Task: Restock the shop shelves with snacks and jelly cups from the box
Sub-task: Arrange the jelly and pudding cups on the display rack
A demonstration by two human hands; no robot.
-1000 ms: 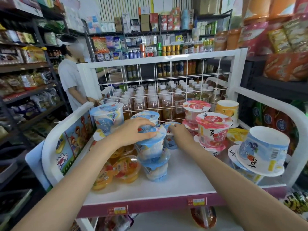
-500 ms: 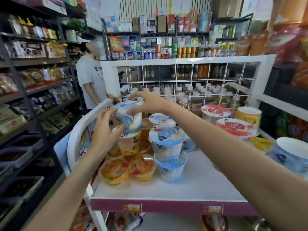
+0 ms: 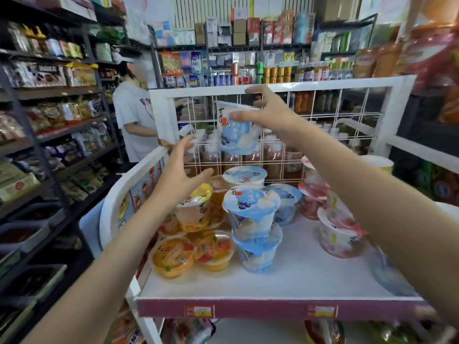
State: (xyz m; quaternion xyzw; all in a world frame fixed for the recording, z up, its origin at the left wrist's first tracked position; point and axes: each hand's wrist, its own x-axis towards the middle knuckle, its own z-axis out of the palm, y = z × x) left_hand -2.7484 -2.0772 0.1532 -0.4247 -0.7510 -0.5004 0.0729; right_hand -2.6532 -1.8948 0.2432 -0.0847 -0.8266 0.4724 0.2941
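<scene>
Once lifted, blue cup higher, tilted.

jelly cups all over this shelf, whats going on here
A person is restocking a white shop shelf with jelly cups. The right hand holds a blue jelly cup in the air above the shelf. The left hand is open beside it, holding nothing. Blue, orange and pink cups already stand below, some stacked.
</scene>
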